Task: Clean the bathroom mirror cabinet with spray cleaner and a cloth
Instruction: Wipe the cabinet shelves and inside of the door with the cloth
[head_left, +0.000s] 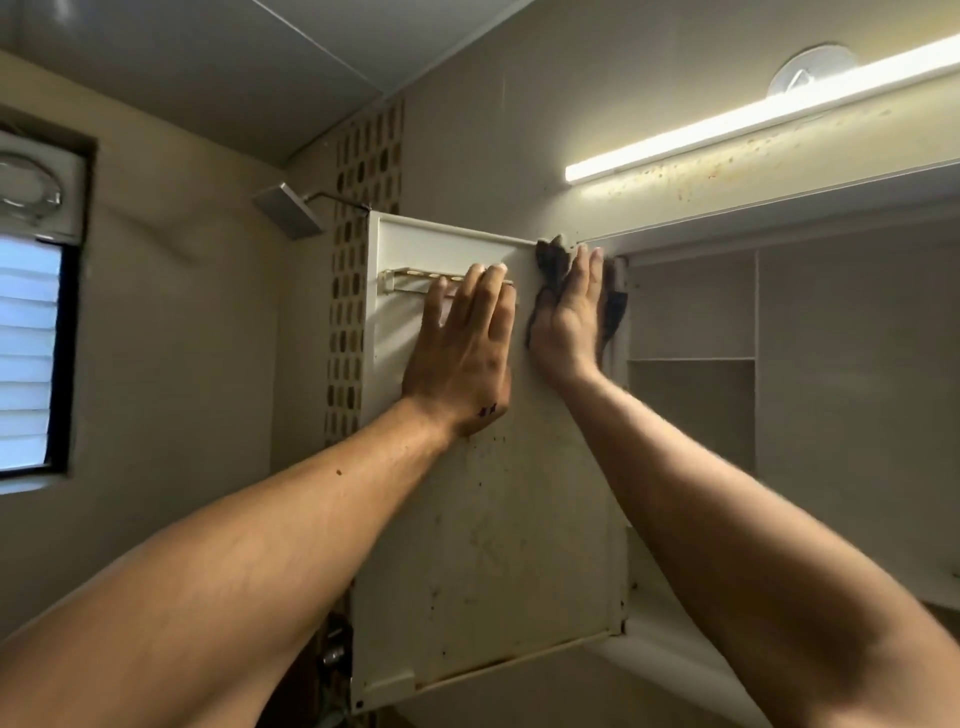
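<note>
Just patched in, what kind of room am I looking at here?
Most likely a bathroom. A shower head juts from the wall on the left, an open wall cabinet with bare shelves sits under a strip light, and a louvred window is at far left.

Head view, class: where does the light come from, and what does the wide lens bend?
Head view: the lit tube light above the cabinet door glares and brightens the wall; the window is overexposed; forearms near the frame edges look stretched; the cloth under the right hand stays dark.
</note>
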